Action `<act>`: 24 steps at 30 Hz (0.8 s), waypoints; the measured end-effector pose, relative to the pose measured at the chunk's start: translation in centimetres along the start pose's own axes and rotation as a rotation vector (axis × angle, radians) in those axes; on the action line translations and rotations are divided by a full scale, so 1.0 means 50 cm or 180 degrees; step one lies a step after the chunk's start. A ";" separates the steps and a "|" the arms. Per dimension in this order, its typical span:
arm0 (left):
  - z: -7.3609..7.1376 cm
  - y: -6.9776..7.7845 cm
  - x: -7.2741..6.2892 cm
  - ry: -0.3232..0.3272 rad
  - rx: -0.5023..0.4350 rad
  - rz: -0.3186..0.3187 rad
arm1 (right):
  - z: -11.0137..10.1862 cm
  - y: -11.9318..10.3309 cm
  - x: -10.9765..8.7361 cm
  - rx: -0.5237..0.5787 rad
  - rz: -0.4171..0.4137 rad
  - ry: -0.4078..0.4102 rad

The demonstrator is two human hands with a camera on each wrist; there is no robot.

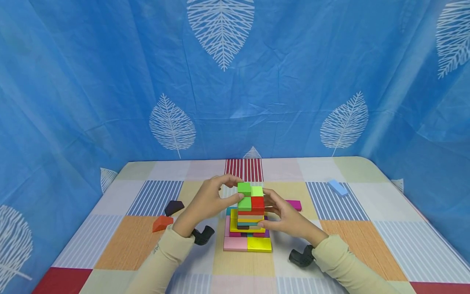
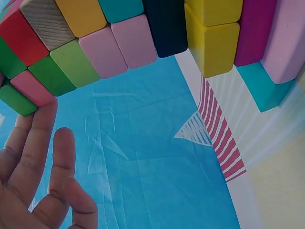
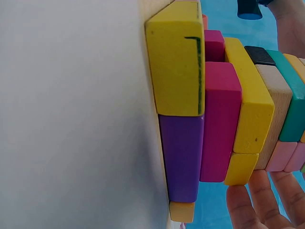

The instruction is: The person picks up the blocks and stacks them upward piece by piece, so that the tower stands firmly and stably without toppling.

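A tower of coloured wooden blocks (image 1: 251,218) stands upright at the middle of the table, broader at its base. My left hand (image 1: 205,200) is at the top left. Its thumb and a finger pinch a green block (image 1: 244,188) on the top, beside a light green block (image 1: 257,191) and a red block (image 1: 258,203). In the left wrist view, its fingertips touch the end of a pink block (image 2: 33,88). My right hand (image 1: 286,218) holds the tower's right side, thumb in front and fingers behind. The right wrist view shows its fingertips against a yellow block (image 3: 242,169).
Left of the tower lie a black block (image 1: 174,207) and an orange block (image 1: 162,223). A light blue block (image 1: 338,188) lies at the far right, and a magenta block (image 1: 294,205) behind my right hand. A blue curtain (image 1: 235,102) hangs behind the table.
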State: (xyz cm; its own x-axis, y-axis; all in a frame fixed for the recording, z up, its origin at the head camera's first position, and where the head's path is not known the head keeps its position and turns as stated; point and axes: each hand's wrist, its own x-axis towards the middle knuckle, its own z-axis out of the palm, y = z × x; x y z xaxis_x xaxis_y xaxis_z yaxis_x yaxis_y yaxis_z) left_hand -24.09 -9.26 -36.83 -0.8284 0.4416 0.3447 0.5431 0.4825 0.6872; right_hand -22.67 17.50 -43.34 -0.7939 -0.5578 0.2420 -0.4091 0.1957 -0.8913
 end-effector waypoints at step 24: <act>-0.140 -0.137 -0.131 -0.0710 -0.0051 -0.0407 | 0.000 0.001 0.003 0.0058 -0.0097 0.0023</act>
State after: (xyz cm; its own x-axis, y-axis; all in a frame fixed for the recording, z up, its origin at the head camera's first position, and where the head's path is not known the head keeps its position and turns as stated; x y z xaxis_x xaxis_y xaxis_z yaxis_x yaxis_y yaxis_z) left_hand -23.32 -20.77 -39.30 -0.8384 0.5346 0.1061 0.4322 0.5337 0.7269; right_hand -22.80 17.45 -43.35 -0.7845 -0.5573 0.2718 -0.4249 0.1640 -0.8902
